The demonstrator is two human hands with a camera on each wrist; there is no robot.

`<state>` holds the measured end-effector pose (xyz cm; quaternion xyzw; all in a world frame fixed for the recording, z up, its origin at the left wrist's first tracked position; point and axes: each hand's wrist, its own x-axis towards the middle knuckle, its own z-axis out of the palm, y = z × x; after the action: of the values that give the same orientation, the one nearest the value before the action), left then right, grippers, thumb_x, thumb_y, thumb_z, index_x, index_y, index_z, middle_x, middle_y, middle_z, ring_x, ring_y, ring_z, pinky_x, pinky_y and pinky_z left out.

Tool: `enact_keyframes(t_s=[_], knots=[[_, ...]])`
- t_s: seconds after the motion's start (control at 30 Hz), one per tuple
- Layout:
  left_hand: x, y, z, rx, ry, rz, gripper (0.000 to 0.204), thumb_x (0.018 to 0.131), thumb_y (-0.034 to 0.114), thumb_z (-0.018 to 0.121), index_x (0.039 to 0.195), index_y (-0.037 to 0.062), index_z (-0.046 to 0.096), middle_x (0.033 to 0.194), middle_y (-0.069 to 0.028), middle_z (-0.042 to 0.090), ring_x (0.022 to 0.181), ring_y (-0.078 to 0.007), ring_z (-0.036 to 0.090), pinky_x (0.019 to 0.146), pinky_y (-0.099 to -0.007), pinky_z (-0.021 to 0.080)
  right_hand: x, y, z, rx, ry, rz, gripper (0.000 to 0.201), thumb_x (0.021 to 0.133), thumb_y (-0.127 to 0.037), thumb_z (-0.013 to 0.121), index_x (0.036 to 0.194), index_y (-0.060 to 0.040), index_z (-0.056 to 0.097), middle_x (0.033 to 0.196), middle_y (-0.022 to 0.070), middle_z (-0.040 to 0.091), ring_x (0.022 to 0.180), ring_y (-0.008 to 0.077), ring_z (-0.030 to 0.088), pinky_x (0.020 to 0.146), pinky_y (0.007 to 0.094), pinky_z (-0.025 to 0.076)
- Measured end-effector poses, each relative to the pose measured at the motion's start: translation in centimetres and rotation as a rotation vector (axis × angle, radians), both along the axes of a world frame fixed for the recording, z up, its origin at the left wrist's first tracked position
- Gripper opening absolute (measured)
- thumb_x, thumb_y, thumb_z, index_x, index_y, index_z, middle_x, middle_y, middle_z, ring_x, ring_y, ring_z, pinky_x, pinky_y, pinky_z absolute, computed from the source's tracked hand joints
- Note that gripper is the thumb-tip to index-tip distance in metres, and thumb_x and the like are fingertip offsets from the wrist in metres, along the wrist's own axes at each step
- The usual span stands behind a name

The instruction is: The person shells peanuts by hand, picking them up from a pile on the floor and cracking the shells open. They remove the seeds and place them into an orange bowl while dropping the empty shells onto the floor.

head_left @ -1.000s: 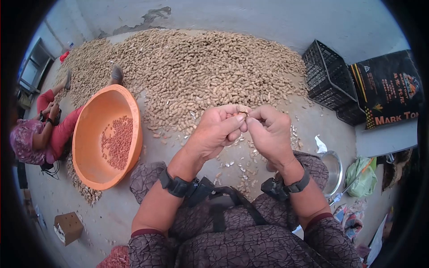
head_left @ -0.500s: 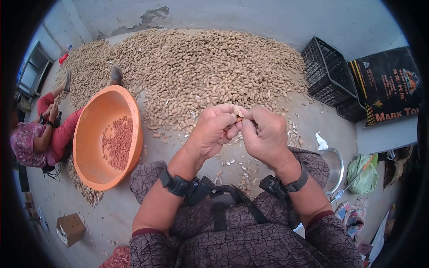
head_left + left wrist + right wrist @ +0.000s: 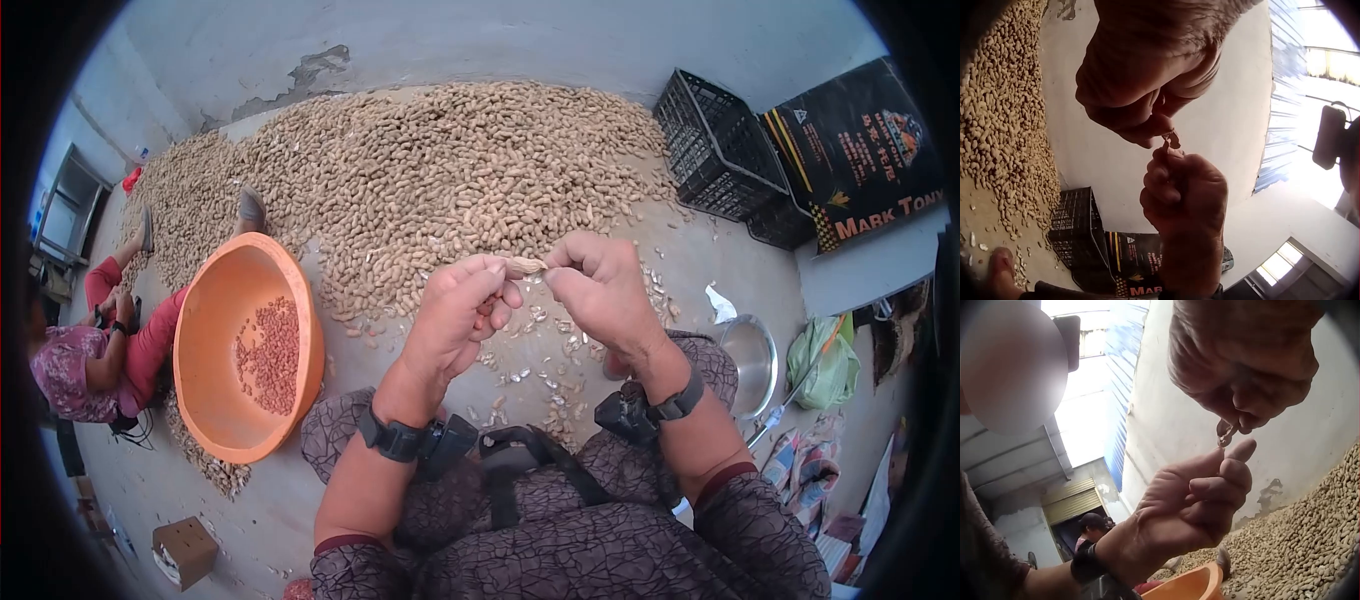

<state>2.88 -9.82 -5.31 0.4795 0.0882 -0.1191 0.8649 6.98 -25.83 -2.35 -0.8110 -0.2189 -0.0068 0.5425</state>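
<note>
Between my two hands, a tan peanut pod (image 3: 525, 265) spans from one set of fingertips to the other. The thumb and forefinger of my left hand (image 3: 455, 310) pinch its left end. Reddish peanut kernels (image 3: 487, 308) sit in the curled lower fingers of that hand. My right hand (image 3: 605, 295) pinches the pod's other end between thumb and forefinger. From the left wrist, the shell (image 3: 1173, 140) looks split, with a piece sticking out. A big heap of unshelled peanuts (image 3: 480, 170) lies on the floor beyond both hands.
An orange basin (image 3: 205, 350) holding red kernels stands at the left, beside a seated person (image 3: 85, 360). Black crates (image 3: 715, 160) and a black sack (image 3: 855, 150) are at the back right. A metal bowl (image 3: 750, 365) and green bag (image 3: 822, 365) lie right. Shell bits litter the floor.
The hands have drawn slightly apart, showing more of a pod between them. Red kernels now show in the left hand's lower fingers. The head view has tilted and shifted a little.
</note>
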Motion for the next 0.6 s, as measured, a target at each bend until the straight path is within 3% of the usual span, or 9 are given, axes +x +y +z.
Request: enact_keyframes(t_s=[0.17,0.33,0.47,0.53,0.6], knots=[[-0.3,-0.4,0.5,0.117,-0.105,-0.016,0.022,0.085,0.011,0.050,0.102,-0.0011,0.058,0.070,-0.0036,0.057,0.050,-0.0036,0.044,0.042,-0.0140,0.032,0.6,-0.8,0.8,-0.066,0.128,0.054,0.008,0.064,-0.003,0.050,0.063,0.0029,0.055,0.051,0.0118,0.051,0.047,0.0128,0.049,0.045,0.0281,0.038],[-0.3,-0.3,0.8,0.226,-0.192,-0.043,0.022,0.082,0.010,0.054,0.102,0.0011,0.061,0.068,-0.0007,0.057,0.051,-0.0025,0.044,0.044,-0.0154,0.033,0.8,-1.2,1.1,-0.200,0.130,0.109,0.011,0.062,-0.007,0.049,0.060,0.0020,0.057,0.052,0.0145,0.052,0.046,0.0191,0.051,0.046,0.0323,0.039],[-0.4,-0.4,0.8,0.472,-0.237,-0.034,0.019,0.079,0.007,0.058,0.096,0.0012,0.063,0.063,0.0013,0.057,0.052,-0.0010,0.044,0.044,-0.0159,0.033,1.1,-1.1,0.0,-0.275,0.067,0.106,0.012,0.062,-0.007,0.049,0.060,0.0011,0.057,0.052,0.0151,0.053,0.046,0.0220,0.052,0.046,0.0335,0.040],[-0.4,-0.3,0.6,0.565,-0.264,-0.050,0.017,0.078,0.006,0.059,0.094,0.0011,0.064,0.062,0.0020,0.057,0.052,-0.0005,0.044,0.044,-0.0160,0.033,1.0,-1.0,0.2,-0.264,0.171,0.124,0.009,0.066,-0.004,0.049,0.065,0.0017,0.057,0.055,0.0030,0.052,0.052,0.0077,0.046,0.046,0.0244,0.036],[-0.3,-0.3,0.1,0.731,-0.303,-0.114,0.019,0.080,0.006,0.057,0.097,0.0004,0.062,0.065,0.0016,0.056,0.053,-0.0011,0.045,0.045,-0.0157,0.034,0.9,-0.9,0.8,-0.241,0.234,0.136,0.009,0.067,-0.005,0.051,0.066,0.0012,0.057,0.057,0.0027,0.054,0.053,0.0071,0.047,0.047,0.0235,0.037]])
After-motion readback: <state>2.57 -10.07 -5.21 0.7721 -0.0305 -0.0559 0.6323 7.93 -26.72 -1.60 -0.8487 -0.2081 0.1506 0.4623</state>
